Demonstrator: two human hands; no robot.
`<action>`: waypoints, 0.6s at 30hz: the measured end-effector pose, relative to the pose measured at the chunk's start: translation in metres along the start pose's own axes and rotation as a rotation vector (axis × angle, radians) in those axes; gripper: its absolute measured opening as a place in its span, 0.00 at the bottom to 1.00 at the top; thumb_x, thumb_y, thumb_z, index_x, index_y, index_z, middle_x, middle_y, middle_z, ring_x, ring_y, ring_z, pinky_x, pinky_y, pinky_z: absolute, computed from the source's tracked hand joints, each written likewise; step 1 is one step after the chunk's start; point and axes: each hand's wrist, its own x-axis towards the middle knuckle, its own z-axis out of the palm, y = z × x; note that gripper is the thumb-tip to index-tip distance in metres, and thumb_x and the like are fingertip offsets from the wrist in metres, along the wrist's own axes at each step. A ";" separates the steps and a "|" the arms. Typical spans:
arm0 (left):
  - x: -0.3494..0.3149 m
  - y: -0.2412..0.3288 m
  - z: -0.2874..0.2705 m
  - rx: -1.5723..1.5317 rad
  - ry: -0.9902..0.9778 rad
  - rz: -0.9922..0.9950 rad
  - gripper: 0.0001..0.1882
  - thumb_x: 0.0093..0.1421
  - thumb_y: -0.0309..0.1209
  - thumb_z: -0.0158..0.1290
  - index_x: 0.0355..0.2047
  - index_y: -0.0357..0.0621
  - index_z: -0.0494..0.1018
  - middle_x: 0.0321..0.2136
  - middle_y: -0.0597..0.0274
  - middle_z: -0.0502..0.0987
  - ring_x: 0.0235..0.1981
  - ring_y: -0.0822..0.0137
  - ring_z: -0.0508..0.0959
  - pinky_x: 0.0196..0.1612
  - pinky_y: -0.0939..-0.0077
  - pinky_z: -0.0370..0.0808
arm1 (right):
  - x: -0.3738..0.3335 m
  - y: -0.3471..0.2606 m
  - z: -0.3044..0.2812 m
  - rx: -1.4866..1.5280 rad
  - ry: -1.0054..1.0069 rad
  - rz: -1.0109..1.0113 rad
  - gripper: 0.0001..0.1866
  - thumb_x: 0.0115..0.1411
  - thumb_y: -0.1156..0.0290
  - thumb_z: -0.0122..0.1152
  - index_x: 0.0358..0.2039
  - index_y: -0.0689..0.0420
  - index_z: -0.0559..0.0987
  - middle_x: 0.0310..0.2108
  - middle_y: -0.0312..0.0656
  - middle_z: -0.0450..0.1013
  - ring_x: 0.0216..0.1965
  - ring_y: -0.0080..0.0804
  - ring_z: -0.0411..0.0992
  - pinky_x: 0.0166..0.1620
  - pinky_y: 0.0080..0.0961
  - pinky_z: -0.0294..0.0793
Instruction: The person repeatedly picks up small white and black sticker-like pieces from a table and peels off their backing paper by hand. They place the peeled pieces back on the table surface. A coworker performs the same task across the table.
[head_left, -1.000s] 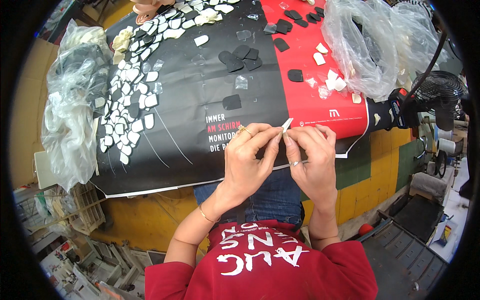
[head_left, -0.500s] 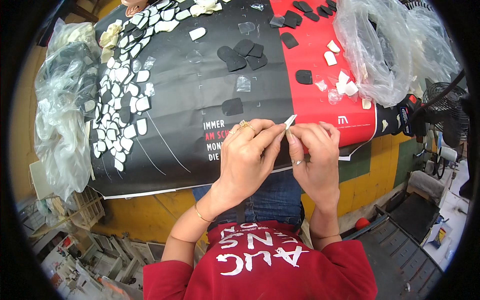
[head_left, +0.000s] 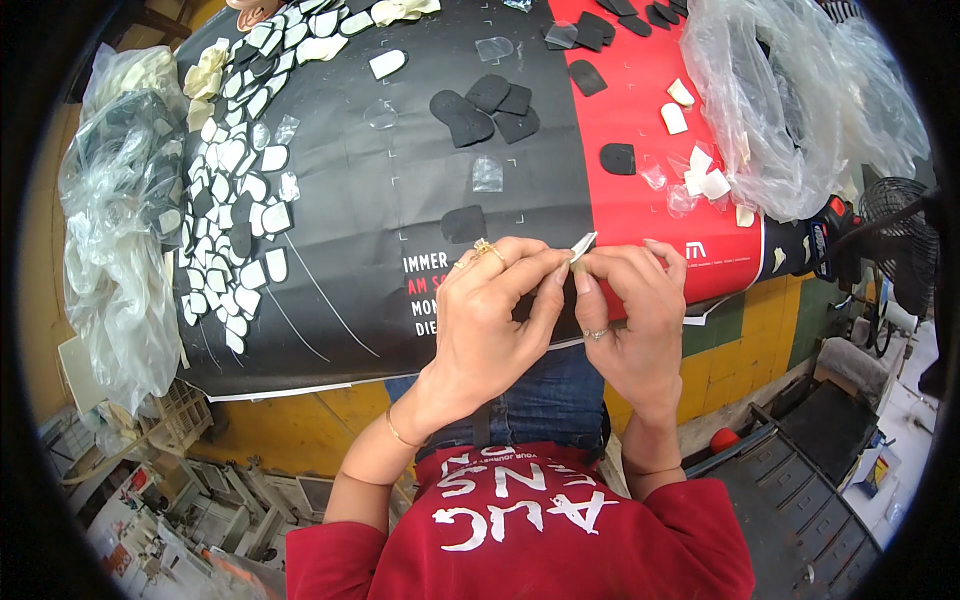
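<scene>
A small white pad [head_left: 584, 243], seen nearly edge-on, is pinched between the fingertips of both my hands over the near side of the table. My left hand [head_left: 490, 315] grips it with thumb and forefinger, the other fingers curled. On its other side, my right hand [head_left: 638, 315] pinches the same piece, its remaining fingers bent. Just beyond my fingers lies a single black pad [head_left: 463, 224] with one rounded end. Several more black pads [head_left: 462, 122] overlap farther back. A square of clear film [head_left: 488, 175] rests between them.
White and black round-ended pads [head_left: 275, 220] heap along the left side, next to a bulky clear plastic bag [head_left: 115, 230]. Another plastic bag [head_left: 745, 130] stands at the right. White scraps [head_left: 714, 184] lie on the red part of the table cover [head_left: 640, 215]. A fan [head_left: 895, 235] is farther right.
Both hands keep their pinch on the pad, which has tilted slightly. The table and its things appear shifted a little as the view moves.
</scene>
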 end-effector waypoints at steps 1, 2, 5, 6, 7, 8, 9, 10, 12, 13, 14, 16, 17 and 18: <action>0.000 0.000 -0.001 0.023 0.001 0.007 0.08 0.53 0.21 0.61 0.35 0.38 0.81 0.29 0.61 0.79 0.25 0.61 0.76 0.32 0.69 0.70 | 0.000 0.000 0.000 -0.011 -0.001 -0.009 0.04 0.61 0.72 0.63 0.35 0.58 0.80 0.34 0.39 0.78 0.38 0.36 0.75 0.58 0.39 0.61; 0.000 0.000 -0.002 0.046 0.004 0.010 0.08 0.53 0.21 0.61 0.35 0.38 0.81 0.29 0.61 0.79 0.25 0.61 0.76 0.32 0.69 0.70 | 0.001 0.000 0.000 -0.016 -0.005 -0.013 0.04 0.61 0.72 0.63 0.35 0.58 0.80 0.34 0.39 0.78 0.38 0.36 0.75 0.58 0.39 0.61; 0.000 0.000 -0.002 0.100 0.026 0.071 0.09 0.52 0.21 0.61 0.36 0.39 0.81 0.29 0.61 0.79 0.26 0.62 0.77 0.32 0.69 0.70 | 0.001 -0.001 0.001 -0.030 0.003 -0.026 0.05 0.62 0.72 0.63 0.36 0.59 0.80 0.34 0.39 0.78 0.38 0.36 0.75 0.58 0.39 0.62; 0.000 0.000 -0.001 0.126 0.037 0.099 0.10 0.52 0.21 0.62 0.36 0.39 0.81 0.29 0.62 0.78 0.26 0.62 0.77 0.32 0.69 0.70 | 0.001 -0.002 0.001 -0.031 0.006 -0.028 0.05 0.62 0.72 0.63 0.36 0.59 0.80 0.34 0.39 0.78 0.38 0.36 0.75 0.58 0.39 0.62; 0.000 0.000 -0.001 0.153 0.047 0.126 0.10 0.52 0.21 0.62 0.36 0.39 0.81 0.30 0.62 0.78 0.27 0.62 0.77 0.32 0.69 0.70 | 0.001 -0.002 0.002 -0.036 0.010 -0.031 0.05 0.62 0.72 0.63 0.36 0.59 0.80 0.34 0.39 0.78 0.38 0.36 0.75 0.58 0.39 0.62; -0.001 0.000 -0.001 0.180 0.057 0.154 0.10 0.51 0.21 0.62 0.36 0.40 0.81 0.30 0.62 0.78 0.27 0.62 0.78 0.32 0.69 0.70 | 0.000 -0.003 0.002 -0.036 0.012 -0.031 0.04 0.61 0.72 0.63 0.36 0.59 0.80 0.34 0.39 0.78 0.38 0.36 0.75 0.58 0.39 0.62; -0.001 0.000 -0.001 0.200 0.059 0.169 0.10 0.51 0.21 0.62 0.36 0.40 0.81 0.30 0.62 0.78 0.28 0.62 0.78 0.33 0.69 0.70 | 0.000 -0.003 0.002 -0.035 0.012 -0.027 0.04 0.61 0.73 0.63 0.35 0.59 0.80 0.34 0.39 0.78 0.38 0.36 0.75 0.58 0.39 0.62; -0.001 0.001 0.000 0.219 0.061 0.184 0.10 0.51 0.21 0.62 0.36 0.40 0.81 0.30 0.62 0.78 0.28 0.63 0.78 0.33 0.69 0.70 | 0.000 -0.003 0.002 -0.036 0.014 -0.030 0.04 0.61 0.73 0.63 0.35 0.59 0.80 0.33 0.39 0.78 0.37 0.36 0.75 0.58 0.39 0.62; -0.002 0.002 -0.001 0.236 0.055 0.191 0.10 0.51 0.22 0.62 0.35 0.40 0.81 0.31 0.62 0.78 0.28 0.63 0.78 0.33 0.69 0.70 | 0.000 -0.003 0.001 -0.033 0.013 -0.031 0.04 0.60 0.74 0.63 0.35 0.59 0.80 0.33 0.39 0.77 0.37 0.36 0.75 0.57 0.38 0.62; -0.003 0.003 -0.001 0.234 0.047 0.184 0.09 0.51 0.22 0.62 0.35 0.40 0.81 0.31 0.62 0.79 0.28 0.63 0.78 0.33 0.69 0.70 | 0.000 -0.003 0.001 -0.030 0.018 -0.035 0.03 0.59 0.74 0.63 0.34 0.59 0.79 0.32 0.39 0.77 0.36 0.36 0.75 0.57 0.38 0.62; -0.003 0.003 -0.001 0.229 0.039 0.174 0.09 0.51 0.22 0.62 0.35 0.40 0.80 0.30 0.62 0.79 0.28 0.63 0.78 0.33 0.69 0.70 | 0.000 -0.003 0.002 -0.026 0.022 -0.038 0.03 0.58 0.75 0.63 0.33 0.58 0.79 0.32 0.39 0.77 0.36 0.36 0.75 0.57 0.38 0.62; -0.002 0.003 -0.001 0.184 0.040 0.151 0.09 0.51 0.22 0.62 0.34 0.40 0.80 0.30 0.62 0.79 0.27 0.62 0.78 0.32 0.69 0.69 | 0.001 -0.002 0.002 -0.020 0.027 -0.040 0.03 0.57 0.75 0.63 0.32 0.58 0.79 0.31 0.39 0.77 0.35 0.36 0.75 0.56 0.38 0.62; -0.002 0.002 -0.001 0.158 0.039 0.137 0.09 0.51 0.22 0.62 0.34 0.40 0.80 0.30 0.61 0.79 0.27 0.62 0.78 0.32 0.69 0.69 | 0.001 -0.002 0.003 -0.018 0.028 -0.038 0.03 0.57 0.75 0.64 0.32 0.58 0.78 0.31 0.39 0.77 0.35 0.36 0.75 0.56 0.38 0.62; -0.002 0.003 -0.002 0.136 0.033 0.106 0.08 0.51 0.22 0.62 0.34 0.40 0.80 0.29 0.61 0.79 0.26 0.62 0.78 0.32 0.69 0.70 | 0.001 -0.002 0.003 -0.009 0.032 -0.037 0.03 0.56 0.75 0.64 0.31 0.57 0.78 0.31 0.40 0.77 0.35 0.36 0.75 0.56 0.38 0.62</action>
